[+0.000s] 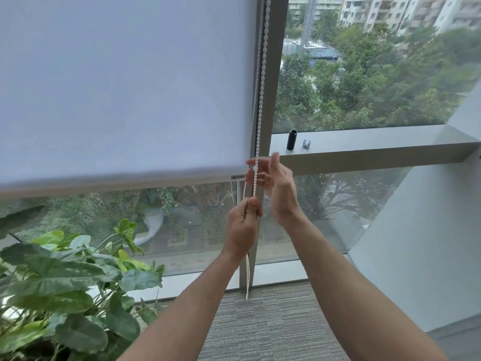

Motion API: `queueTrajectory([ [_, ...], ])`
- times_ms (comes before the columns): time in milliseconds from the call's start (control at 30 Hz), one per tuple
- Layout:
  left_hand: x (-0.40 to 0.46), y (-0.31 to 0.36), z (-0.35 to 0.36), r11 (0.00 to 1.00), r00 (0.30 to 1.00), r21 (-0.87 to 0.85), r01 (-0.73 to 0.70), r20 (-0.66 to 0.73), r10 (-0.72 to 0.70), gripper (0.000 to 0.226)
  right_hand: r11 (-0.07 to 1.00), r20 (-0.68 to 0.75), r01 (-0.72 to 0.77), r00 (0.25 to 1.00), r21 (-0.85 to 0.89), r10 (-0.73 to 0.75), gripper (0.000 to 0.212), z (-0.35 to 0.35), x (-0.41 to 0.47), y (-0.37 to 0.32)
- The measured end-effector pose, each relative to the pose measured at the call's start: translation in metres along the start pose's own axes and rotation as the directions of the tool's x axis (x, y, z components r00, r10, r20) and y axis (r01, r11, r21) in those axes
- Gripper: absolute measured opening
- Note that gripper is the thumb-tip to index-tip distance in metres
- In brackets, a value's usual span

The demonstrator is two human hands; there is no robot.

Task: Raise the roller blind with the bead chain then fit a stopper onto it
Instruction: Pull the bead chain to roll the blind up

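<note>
A pale roller blind (125, 87) covers the upper left window, its bottom bar (117, 182) at about mid height. The white bead chain (261, 95) hangs down along the grey window post. My left hand (243, 225) is shut on the chain, thumb pressed on it, with the loop trailing below the wrist. My right hand (276, 186) is just above it, fingers spread around the chain without closing on it. A small clear stopper (307, 143) lies on the window ledge, to the right of my hands.
A black cylinder (291, 139) stands on the grey ledge (377, 147) beside the stopper. A large leafy plant (67, 287) fills the lower left. A white slanted wall (429, 230) closes the right side. Grey carpet (273, 321) lies below.
</note>
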State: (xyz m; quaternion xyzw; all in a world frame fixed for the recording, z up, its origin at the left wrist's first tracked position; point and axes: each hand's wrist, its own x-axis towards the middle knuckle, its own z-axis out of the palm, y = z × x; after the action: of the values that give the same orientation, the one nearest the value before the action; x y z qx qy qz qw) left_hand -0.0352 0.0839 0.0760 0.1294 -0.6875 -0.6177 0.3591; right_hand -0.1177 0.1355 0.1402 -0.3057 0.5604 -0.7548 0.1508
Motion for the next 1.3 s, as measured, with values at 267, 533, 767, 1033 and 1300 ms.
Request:
queueTrajectory([
  [267, -0.01, -0.016, -0.002, 0.995, 0.993, 0.001, 0.101, 0.061, -0.101, 0.039, 0.984, -0.009, 0.131, 0.991, 0.124, -0.131, 0.046, 0.033, 0.005, -0.03],
  [533, -0.011, -0.015, -0.005, 0.988, 0.969, -0.017, 0.155, 0.197, -0.149, 0.042, 0.976, -0.101, 0.216, 0.971, -0.034, -0.218, 0.044, 0.036, 0.004, -0.026],
  [767, 0.006, -0.012, -0.017, 0.994, 0.992, -0.055, 0.094, 0.091, -0.089, 0.04, 0.968, -0.101, 0.229, 0.966, -0.107, -0.239, 0.045, 0.042, -0.013, -0.011],
  [1033, 0.043, 0.056, -0.02, 0.964, 1.0, -0.266, -0.022, 0.009, 0.025, 0.041, 0.975, -0.082, 0.058, 0.994, -0.216, -0.078, 0.04, 0.022, -0.053, 0.058],
  [1300, 0.048, 0.083, 0.004, 0.953, 0.99, -0.29, -0.087, 0.085, 0.116, 0.04, 0.97, -0.074, -0.092, 0.994, -0.226, 0.077, 0.039, 0.01, -0.079, 0.098],
])
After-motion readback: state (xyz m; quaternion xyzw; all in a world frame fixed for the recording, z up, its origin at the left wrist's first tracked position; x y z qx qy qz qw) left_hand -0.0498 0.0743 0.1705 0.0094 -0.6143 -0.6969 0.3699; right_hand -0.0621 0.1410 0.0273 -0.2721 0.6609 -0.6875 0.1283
